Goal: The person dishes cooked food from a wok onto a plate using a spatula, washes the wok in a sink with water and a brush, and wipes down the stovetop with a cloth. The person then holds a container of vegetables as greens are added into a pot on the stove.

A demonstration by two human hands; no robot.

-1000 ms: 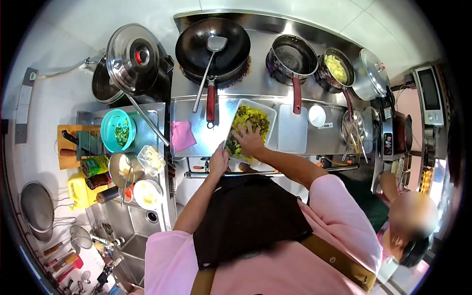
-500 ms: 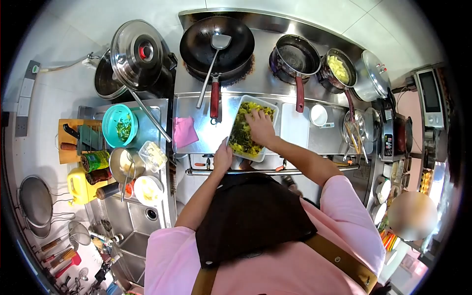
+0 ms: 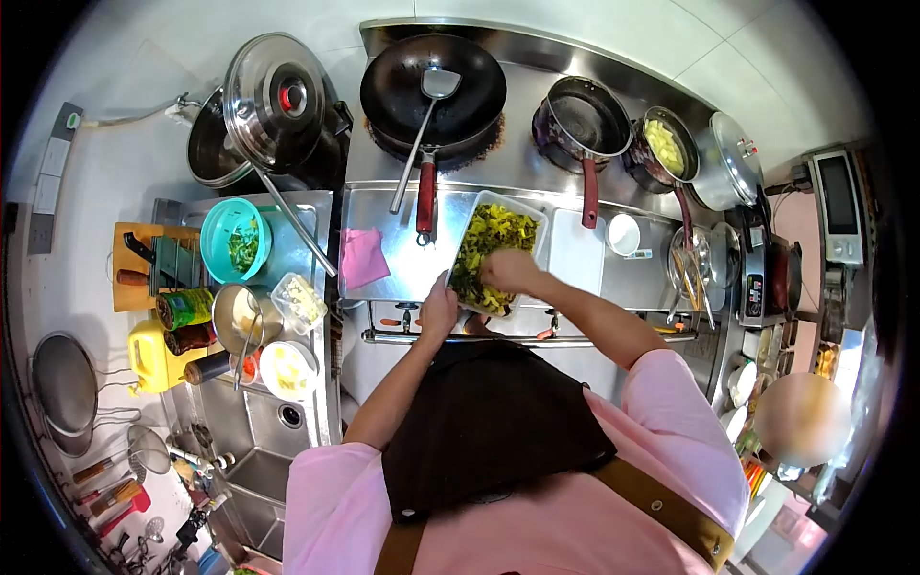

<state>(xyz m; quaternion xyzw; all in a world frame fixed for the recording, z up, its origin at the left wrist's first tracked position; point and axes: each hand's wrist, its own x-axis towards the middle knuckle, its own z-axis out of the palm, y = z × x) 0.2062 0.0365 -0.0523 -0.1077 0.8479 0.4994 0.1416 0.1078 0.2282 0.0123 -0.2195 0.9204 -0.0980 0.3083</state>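
A clear plastic container [image 3: 543, 233] full of chopped yellow-green leafy vegetables [image 3: 500, 228] rests at a slant on the steel counter's front part. My left hand [image 3: 439, 309] grips its left side near the close corner, thumb up along the rim. Pressed into the near half of the chopped vegetables is my right hand [image 3: 511, 272], its fingers curled in and closed on some of them; the fingertips are hidden. To the right of the container lies a white board [image 3: 577, 244], and a pink cloth [image 3: 365, 259] lies to its left.
Behind stand a wok [image 3: 402, 81] with a spatula [image 3: 440, 84], an empty saucepan [image 3: 582, 115], a pan of pale chunks [image 3: 663, 144] and a lidded pot [image 3: 725, 158]. A turquoise basket [image 3: 216, 251], bowls and a sink [image 3: 268, 474] are left. A white cup [image 3: 623, 235] stands right.
My right hand has moved from the container's far half toward its near half, and its spread fingers have curled closed. My left hand keeps its hold. The camera view has shifted slightly.
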